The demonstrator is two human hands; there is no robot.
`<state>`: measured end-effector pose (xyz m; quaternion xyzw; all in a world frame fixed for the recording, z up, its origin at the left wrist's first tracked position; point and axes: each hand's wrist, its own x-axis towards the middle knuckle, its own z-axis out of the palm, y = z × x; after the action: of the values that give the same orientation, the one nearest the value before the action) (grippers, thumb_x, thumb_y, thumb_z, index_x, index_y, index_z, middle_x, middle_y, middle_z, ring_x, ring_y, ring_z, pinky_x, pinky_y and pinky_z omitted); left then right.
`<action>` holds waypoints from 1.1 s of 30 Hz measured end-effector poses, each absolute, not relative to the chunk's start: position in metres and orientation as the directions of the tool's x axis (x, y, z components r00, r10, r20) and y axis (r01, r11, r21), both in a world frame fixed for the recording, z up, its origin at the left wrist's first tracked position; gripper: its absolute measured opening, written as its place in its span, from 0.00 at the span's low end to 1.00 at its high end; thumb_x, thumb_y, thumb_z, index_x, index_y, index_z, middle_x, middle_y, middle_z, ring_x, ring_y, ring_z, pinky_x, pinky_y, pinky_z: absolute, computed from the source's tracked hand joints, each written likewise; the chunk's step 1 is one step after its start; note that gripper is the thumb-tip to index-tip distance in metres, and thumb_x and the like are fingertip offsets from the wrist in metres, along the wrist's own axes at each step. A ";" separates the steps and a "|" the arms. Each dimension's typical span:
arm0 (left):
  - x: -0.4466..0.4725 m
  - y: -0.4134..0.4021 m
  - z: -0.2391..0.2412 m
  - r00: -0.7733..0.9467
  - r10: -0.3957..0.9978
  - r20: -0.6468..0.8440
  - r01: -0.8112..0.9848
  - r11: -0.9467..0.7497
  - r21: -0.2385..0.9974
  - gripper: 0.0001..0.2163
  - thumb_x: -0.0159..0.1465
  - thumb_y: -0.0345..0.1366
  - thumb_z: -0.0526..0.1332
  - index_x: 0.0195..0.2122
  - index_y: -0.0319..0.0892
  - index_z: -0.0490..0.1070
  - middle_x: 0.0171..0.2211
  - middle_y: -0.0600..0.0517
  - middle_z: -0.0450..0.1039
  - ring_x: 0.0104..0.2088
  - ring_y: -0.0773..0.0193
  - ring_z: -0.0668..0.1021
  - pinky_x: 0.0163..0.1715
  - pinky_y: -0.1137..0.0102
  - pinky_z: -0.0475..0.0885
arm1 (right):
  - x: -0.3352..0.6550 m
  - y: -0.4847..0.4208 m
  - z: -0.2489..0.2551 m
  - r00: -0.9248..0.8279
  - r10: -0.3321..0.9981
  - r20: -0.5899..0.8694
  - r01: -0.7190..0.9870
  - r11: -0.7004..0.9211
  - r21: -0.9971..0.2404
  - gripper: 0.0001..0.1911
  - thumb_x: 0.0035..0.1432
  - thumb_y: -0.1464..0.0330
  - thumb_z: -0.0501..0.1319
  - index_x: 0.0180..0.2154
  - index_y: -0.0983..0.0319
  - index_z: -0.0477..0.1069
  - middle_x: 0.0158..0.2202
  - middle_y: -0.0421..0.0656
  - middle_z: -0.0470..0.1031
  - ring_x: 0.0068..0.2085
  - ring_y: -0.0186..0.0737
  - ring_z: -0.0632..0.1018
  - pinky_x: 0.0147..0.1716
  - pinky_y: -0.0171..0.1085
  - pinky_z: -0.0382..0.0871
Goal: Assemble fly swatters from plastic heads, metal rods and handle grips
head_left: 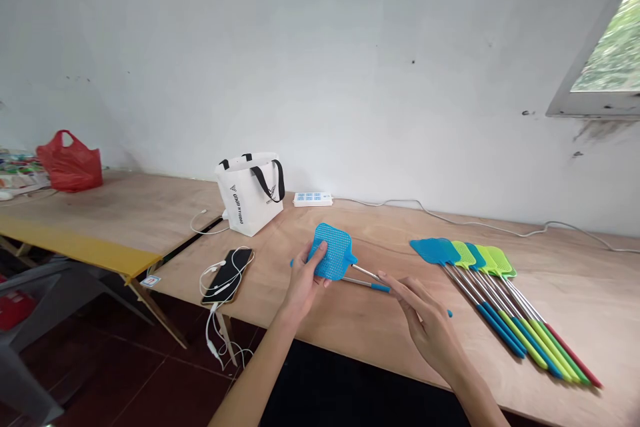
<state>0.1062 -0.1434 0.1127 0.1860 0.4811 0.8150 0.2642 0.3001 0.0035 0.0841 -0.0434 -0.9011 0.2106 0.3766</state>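
A blue fly swatter (pixel 334 250) is held up above the table between both hands. My left hand (pixel 303 282) is closed on its perforated square head, the thumb lying across the front. My right hand (pixel 425 320) is closed around its thin metal rod; the palm and fingers hide the grip end. Behind the hands, another swatter with a metal rod and blue handle (pixel 380 287) lies on the table, partly covered. To the right, several fly swatters (pixel 480 257) lie fanned in an overlapping row, heads toward the wall, with blue, yellow-green, green and red handles.
On the wooden table (pixel 350 333), a phone (pixel 230 277) with tangled white earphones lies left of my hands. Behind stand a white tote bag (pixel 253 197) and a power strip (pixel 313 199), its cable along the wall. A red plastic bag (pixel 70 163) sits far left.
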 end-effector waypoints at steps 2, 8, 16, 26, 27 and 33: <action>0.106 -0.144 0.114 -0.793 0.607 0.043 -0.262 -0.404 0.877 0.21 0.53 0.52 0.74 0.35 0.42 0.71 0.25 0.57 0.68 0.21 0.71 0.70 0.15 0.78 0.60 | 0.300 0.002 0.085 -0.689 0.240 0.684 -0.089 0.908 -0.408 0.23 0.74 0.69 0.47 0.64 0.51 0.67 0.33 0.43 0.73 0.36 0.40 0.77 0.37 0.35 0.73; 0.105 -0.147 0.117 -0.789 0.611 0.059 -0.254 -0.413 0.874 0.22 0.52 0.52 0.75 0.34 0.41 0.71 0.24 0.58 0.67 0.21 0.72 0.69 0.14 0.77 0.59 | 0.301 0.001 0.091 -0.643 0.255 0.722 -0.098 0.908 -0.408 0.23 0.73 0.69 0.48 0.64 0.51 0.66 0.36 0.43 0.75 0.37 0.39 0.78 0.38 0.35 0.73; 0.106 -0.145 0.113 -0.792 0.605 0.082 -0.207 -0.393 0.896 0.22 0.53 0.53 0.74 0.35 0.41 0.70 0.25 0.58 0.66 0.21 0.72 0.69 0.14 0.78 0.60 | 0.304 0.005 0.091 -0.662 0.196 0.723 -0.059 0.949 -0.311 0.25 0.72 0.72 0.48 0.66 0.48 0.64 0.37 0.43 0.75 0.35 0.37 0.76 0.33 0.34 0.70; 0.111 -0.154 0.121 -0.835 0.491 0.248 0.105 -0.300 0.948 0.19 0.58 0.52 0.70 0.34 0.42 0.70 0.26 0.56 0.68 0.23 0.68 0.72 0.14 0.78 0.66 | 0.314 0.006 0.101 -0.634 0.137 0.761 0.087 0.991 -0.106 0.22 0.71 0.70 0.53 0.61 0.48 0.70 0.33 0.42 0.74 0.32 0.38 0.72 0.35 0.36 0.64; 0.113 -0.155 0.123 -0.831 0.493 0.256 0.121 -0.289 0.950 0.18 0.57 0.51 0.70 0.34 0.42 0.70 0.26 0.56 0.67 0.23 0.68 0.72 0.14 0.78 0.66 | 0.313 0.005 0.101 -0.627 0.141 0.766 0.103 0.990 -0.098 0.20 0.72 0.69 0.53 0.60 0.48 0.72 0.31 0.41 0.73 0.31 0.37 0.72 0.34 0.36 0.63; 0.123 -0.155 0.126 -0.820 0.496 0.286 0.165 -0.274 0.947 0.19 0.57 0.53 0.70 0.31 0.42 0.70 0.23 0.57 0.66 0.20 0.69 0.70 0.15 0.77 0.65 | 0.308 0.000 0.096 -0.590 0.198 0.783 0.160 0.979 -0.127 0.17 0.74 0.62 0.53 0.53 0.55 0.78 0.25 0.38 0.67 0.25 0.32 0.71 0.27 0.33 0.58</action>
<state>0.1231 -0.1545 0.1259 0.2789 0.5923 0.7477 0.1106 0.3080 0.0004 0.0963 -0.1003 -0.8915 0.0213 0.4413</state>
